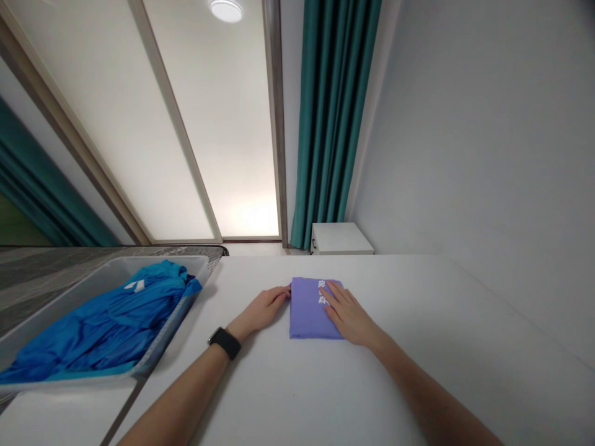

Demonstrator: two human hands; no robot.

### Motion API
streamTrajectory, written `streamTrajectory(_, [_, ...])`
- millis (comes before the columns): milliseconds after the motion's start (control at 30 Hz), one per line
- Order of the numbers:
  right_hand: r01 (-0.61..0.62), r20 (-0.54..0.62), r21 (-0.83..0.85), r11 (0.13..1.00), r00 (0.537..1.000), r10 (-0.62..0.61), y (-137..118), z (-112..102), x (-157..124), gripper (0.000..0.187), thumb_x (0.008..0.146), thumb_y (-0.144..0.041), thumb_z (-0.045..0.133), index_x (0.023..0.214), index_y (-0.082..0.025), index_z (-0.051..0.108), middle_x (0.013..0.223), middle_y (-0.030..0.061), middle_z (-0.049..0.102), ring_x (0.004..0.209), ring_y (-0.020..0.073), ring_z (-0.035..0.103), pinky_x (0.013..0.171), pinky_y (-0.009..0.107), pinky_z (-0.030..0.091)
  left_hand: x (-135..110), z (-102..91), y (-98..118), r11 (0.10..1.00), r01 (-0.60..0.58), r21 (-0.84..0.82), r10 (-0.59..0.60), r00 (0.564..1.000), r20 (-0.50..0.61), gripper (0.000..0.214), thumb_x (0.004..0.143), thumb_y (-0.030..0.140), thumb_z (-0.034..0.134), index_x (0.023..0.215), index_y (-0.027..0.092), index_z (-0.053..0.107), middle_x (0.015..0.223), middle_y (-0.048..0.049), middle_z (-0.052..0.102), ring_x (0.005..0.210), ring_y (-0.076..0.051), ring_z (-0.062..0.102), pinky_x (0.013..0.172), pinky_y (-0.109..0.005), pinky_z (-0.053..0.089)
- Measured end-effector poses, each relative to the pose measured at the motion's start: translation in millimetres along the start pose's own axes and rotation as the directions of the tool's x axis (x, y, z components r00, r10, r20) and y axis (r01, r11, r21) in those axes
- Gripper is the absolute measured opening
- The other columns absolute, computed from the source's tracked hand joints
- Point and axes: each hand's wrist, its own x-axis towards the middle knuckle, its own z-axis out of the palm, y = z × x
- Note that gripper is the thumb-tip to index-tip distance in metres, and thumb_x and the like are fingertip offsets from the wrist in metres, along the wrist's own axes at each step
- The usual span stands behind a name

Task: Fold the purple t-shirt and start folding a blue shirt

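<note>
A purple shirt (307,316), folded into a neat square with white lettering near its upper right, lies on the white table. At its left edge, my left hand (269,303) has its fingers drawn together on the cloth near the upper corner; a black watch is on that wrist. My right hand (348,313) rests flat across the right side of the shirt, fingers stretched and slightly spread, covering part of the lettering and the right edge.
Left of the table surface (260,390) stands a pale plastic bin (202,267) with crumpled blue clothes (111,322). A small white cabinet (341,237) is beyond the far edge, before a teal curtain (337,124). A wall (478,155) borders the right side.
</note>
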Motion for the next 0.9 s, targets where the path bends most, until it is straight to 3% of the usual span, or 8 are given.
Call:
streamTrajectory(167, [-0.016,0.030,-0.035,0.999,0.999,0.017,-3.8,-4.0,0.4,0.052,0.103,-0.039,0.023,0.151,-0.021,0.034,0.161,0.0086,0.024,0.148,0.0233,0.019,0.118,0.049,0.023,23.4,-10.7,-7.4,0.983,0.158,-0.091,-0.164,0.984,-0.073,0.038,0.092,0.041,0.039,0.113,0.018,0.063,0.103,-0.0069,0.075,0.103,-0.023,0.066,0.099,-0.037,0.045])
streamTrajectory(267, [-0.013,0.016,-0.033,0.999,1.000,0.014,-4.3,-3.0,0.3,0.052,0.103,-0.039,0.023,0.151,-0.021,0.035,0.160,0.0081,0.025,0.148,0.0231,0.019,0.118,0.049,0.023,44.8,-12.7,-9.9,0.975,0.214,-0.064,-0.218,0.974,-0.055,0.045,0.089,0.041,0.041,0.119,0.014,0.060,0.089,-0.0081,0.076,0.091,-0.024,0.069,0.089,-0.036,0.049])
streamTrajectory(433, [-0.022,0.018,-0.011,1.000,1.000,0.022,-4.5,-2.4,0.1,0.052,0.103,-0.040,0.023,0.150,-0.022,0.036,0.160,0.0078,0.026,0.148,0.0229,0.021,0.118,0.049,0.023,68.7,-10.2,-8.6,0.976,0.216,0.029,-0.217,0.976,0.024,0.039,0.084,0.048,0.049,0.084,0.016,0.070,0.079,-0.0072,0.073,0.077,-0.023,0.066,0.075,-0.032,0.049])
streamTrajectory(600, [-0.055,0.036,0.023,0.998,0.998,0.054,-6.4,-4.7,1.5,0.051,0.102,-0.039,0.027,0.150,-0.023,0.037,0.160,0.0069,0.027,0.147,0.0223,0.021,0.118,0.049,0.022,72.5,-5.4,-9.6,0.966,0.241,0.097,-0.243,0.970,0.013,0.029,0.079,0.044,0.056,0.078,0.018,0.068,0.075,-0.0054,0.071,0.073,-0.021,0.063,0.069,-0.030,0.046])
streamTrajectory(900, [-0.055,-0.022,0.064,0.996,0.998,0.057,-10.1,-7.7,3.3,0.051,0.101,-0.041,0.030,0.147,-0.022,0.042,0.159,0.0097,0.029,0.146,0.0236,0.024,0.118,0.046,0.024,65.9,1.6,-22.2,0.972,0.227,0.056,-0.224,0.973,-0.065,0.025,0.082,0.040,0.051,0.075,0.018,0.059,0.069,-0.0029,0.065,0.066,-0.018,0.059,0.063,-0.028,0.045])
